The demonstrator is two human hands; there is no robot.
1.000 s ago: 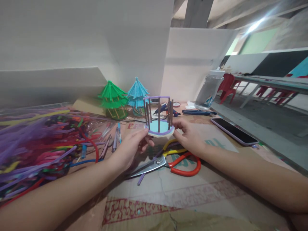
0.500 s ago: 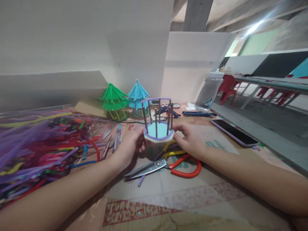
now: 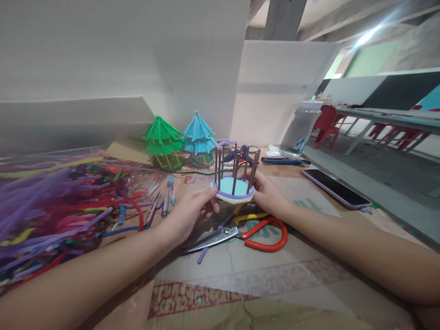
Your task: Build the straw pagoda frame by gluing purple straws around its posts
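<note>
A small pavilion frame is raised just over the table between my hands. It has a light blue base edged in purple, several brown posts and a purple strip along part of the top. My left hand pinches the left rim of the base with thumb and fingers. At the right edge, my right hand grips the base, its fingertips partly hidden behind the posts. Scissors with one red and one yellow handle lie beneath, blades toward the left. A short purple piece lies by the blades.
Left, a heap of coloured pipe cleaners and several pens. Behind stand a green model hut, a blue one and a glue gun. Rightward are a utility knife, a bottle and a phone.
The pavilion frame has shifted slightly right and turned in my hands, so its posts line up differently. My left hand has followed it right; my right hand reaches further behind the posts.
</note>
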